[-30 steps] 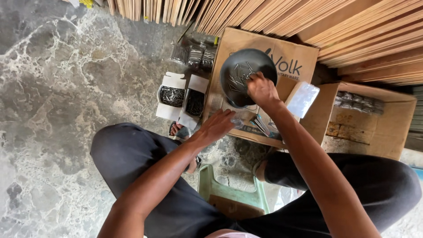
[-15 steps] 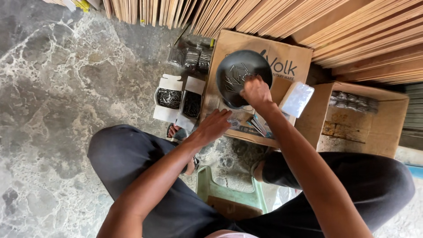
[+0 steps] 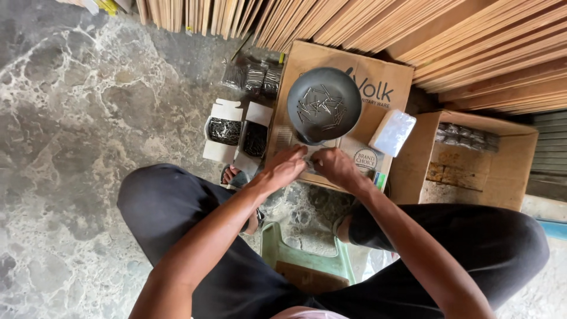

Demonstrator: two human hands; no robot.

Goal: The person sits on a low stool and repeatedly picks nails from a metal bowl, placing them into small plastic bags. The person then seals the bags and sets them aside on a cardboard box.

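Grey bowl (image 3: pixel 324 105) just beyond, perhaps, right hand (image 3: pixel 334 166)

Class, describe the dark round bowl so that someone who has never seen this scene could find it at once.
Find the flat cardboard box on the floor in front of the stacked wooden boards. On top of it sits the dark round bowl, just beyond both hands. It alone is round, with loose nails scattered inside.

head cam | looks steeply down | close, perhaps arm's reach
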